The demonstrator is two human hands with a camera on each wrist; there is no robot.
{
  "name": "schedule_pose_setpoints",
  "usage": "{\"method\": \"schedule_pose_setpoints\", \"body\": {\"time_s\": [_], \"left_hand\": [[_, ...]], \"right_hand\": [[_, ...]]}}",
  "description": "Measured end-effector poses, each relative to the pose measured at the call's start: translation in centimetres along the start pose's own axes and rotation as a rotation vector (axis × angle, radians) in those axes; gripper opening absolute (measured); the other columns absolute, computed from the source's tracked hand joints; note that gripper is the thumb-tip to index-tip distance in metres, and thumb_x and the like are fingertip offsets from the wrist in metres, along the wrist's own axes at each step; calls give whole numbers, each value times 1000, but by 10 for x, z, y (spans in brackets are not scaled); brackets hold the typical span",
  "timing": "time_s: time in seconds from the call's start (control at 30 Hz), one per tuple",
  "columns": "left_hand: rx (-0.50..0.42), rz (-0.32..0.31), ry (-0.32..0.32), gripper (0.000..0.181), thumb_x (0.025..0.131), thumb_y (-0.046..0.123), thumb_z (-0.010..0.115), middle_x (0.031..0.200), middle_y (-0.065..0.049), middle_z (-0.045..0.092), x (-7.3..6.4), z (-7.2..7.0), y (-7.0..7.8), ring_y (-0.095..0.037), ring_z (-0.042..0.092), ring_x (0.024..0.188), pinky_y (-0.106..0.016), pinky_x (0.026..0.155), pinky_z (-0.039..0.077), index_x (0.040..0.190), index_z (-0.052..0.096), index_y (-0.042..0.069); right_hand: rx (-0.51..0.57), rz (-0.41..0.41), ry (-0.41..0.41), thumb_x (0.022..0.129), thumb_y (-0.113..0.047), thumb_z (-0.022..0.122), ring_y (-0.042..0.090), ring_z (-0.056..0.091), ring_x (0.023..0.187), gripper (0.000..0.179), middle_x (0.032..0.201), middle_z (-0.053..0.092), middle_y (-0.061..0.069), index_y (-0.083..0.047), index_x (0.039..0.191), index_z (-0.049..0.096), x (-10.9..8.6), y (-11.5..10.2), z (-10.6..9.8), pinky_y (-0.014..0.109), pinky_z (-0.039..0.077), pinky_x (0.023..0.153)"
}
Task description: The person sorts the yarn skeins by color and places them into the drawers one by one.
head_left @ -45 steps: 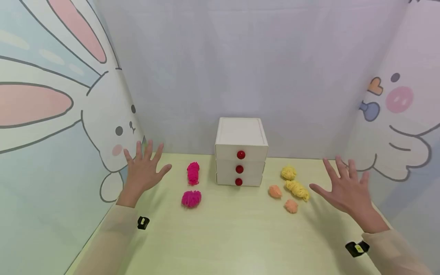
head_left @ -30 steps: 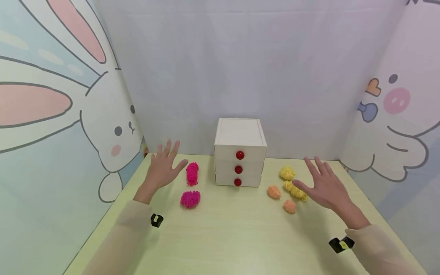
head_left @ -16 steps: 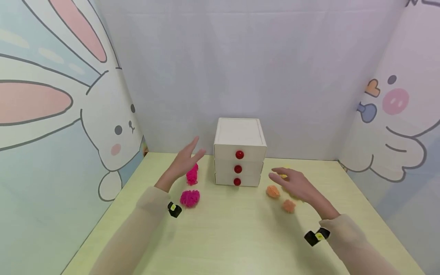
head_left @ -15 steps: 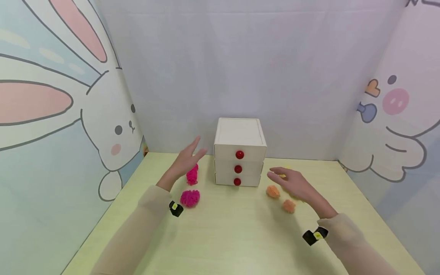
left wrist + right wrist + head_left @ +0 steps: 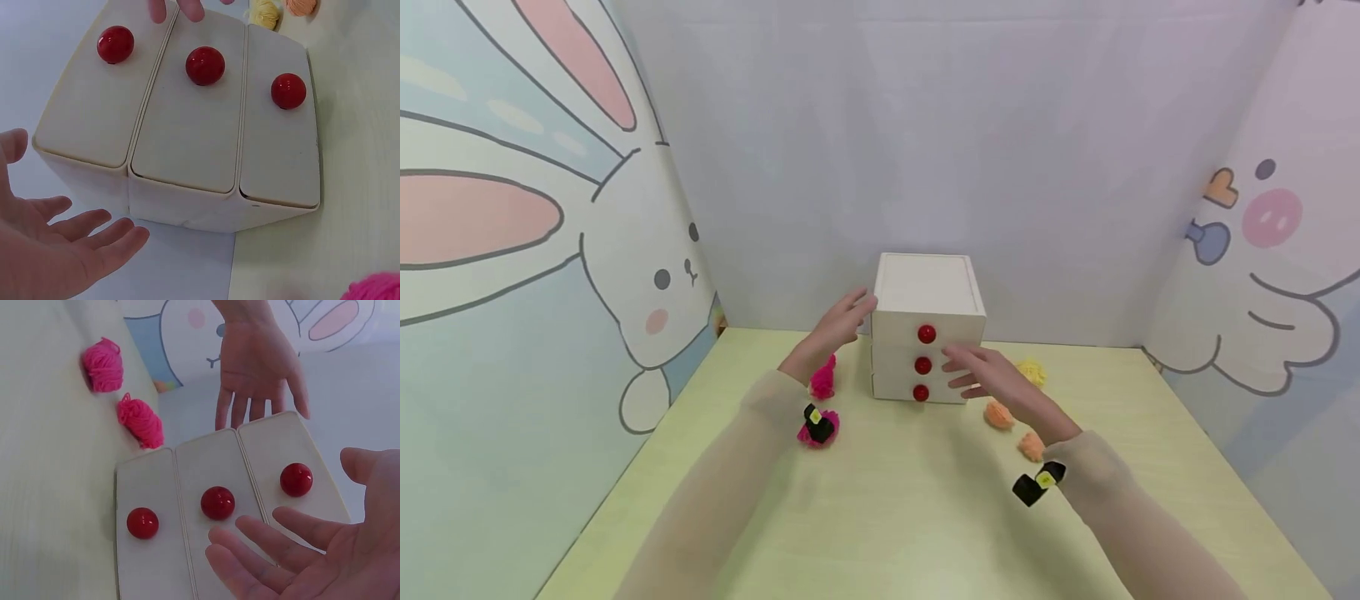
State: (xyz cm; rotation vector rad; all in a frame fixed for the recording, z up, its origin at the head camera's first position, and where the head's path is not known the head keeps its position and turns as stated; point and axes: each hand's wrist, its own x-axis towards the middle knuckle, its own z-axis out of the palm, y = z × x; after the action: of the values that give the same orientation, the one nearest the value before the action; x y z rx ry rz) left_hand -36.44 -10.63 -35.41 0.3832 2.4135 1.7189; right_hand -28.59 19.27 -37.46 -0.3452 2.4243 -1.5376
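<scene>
A white three-drawer box (image 5: 928,283) with red knobs stands at the back of the table, its drawers closed. My left hand (image 5: 833,332) is beside the box's left side, fingers extended; whether they touch it is unclear. In the left wrist view, that hand (image 5: 56,250) holds nothing. My right hand (image 5: 1000,382) hovers before the box's right front, fingers loosely spread and holding nothing. The right wrist view has its fingers (image 5: 250,559) in front of the drawer faces, near the middle knob (image 5: 217,503). The left hand (image 5: 256,369) appears behind the box there.
Two pink yarn bundles, one farther back (image 5: 823,382) and one nearer (image 5: 808,437), lie left of the box under the left arm. On the right lie yellow yarn (image 5: 1032,372) and two orange bundles (image 5: 998,415); the right arm mostly hides another yellow one. Printed cloth walls surround the table (image 5: 865,517).
Both hands have moved inward from the table's sides to the drawer box, turning from spread with palms down to more sideways. The box and yarn have stayed in place.
</scene>
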Motion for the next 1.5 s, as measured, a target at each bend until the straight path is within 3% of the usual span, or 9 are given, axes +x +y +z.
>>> {"method": "schedule_pose_setpoints", "body": {"time_s": [0.23, 0.47, 0.8, 1.23, 1.5], "left_hand": [[-33, -44, 6, 82, 108, 58, 50, 177, -10, 20, 14, 7, 6, -38, 31, 158, -56, 124, 36, 172, 20, 17], [-60, -68, 32, 79, 108, 54, 52, 177, -10, 21, 19, 8, 8, -36, 31, 158, -55, 123, 38, 172, 20, 18], [-72, -40, 53, 72, 109, 47, 54, 170, -12, 35, 24, 10, 9, -33, 42, 152, -52, 121, 42, 170, 28, 21], [-94, -30, 60, 68, 109, 40, 57, 165, -15, 42, 29, 11, 9, -34, 51, 145, -51, 119, 44, 169, 31, 21], [-102, -28, 79, 68, 108, 39, 60, 162, -18, 46, 32, 11, 10, -35, 56, 140, -52, 116, 47, 167, 34, 19]], "right_hand": [[110, 29, -46, 110, -58, 46, 43, 62, 133, 71, 152, 57, 23, -7, 160, 45, 14, -4, 8, 51, 55, 108], [205, 58, -59, 109, -60, 46, 45, 61, 134, 73, 150, 59, 21, -5, 157, 45, 21, -10, 18, 53, 53, 110], [358, 69, -56, 110, -57, 47, 47, 60, 135, 70, 149, 59, 27, -2, 152, 49, 38, -7, 26, 55, 50, 112], [529, 142, -4, 110, -55, 46, 36, 67, 128, 64, 144, 64, 20, -1, 143, 59, 54, -11, 34, 52, 49, 115], [627, 176, 17, 110, -51, 48, 24, 75, 109, 61, 139, 68, 17, 0, 139, 62, 59, -12, 34, 36, 61, 97]]}}
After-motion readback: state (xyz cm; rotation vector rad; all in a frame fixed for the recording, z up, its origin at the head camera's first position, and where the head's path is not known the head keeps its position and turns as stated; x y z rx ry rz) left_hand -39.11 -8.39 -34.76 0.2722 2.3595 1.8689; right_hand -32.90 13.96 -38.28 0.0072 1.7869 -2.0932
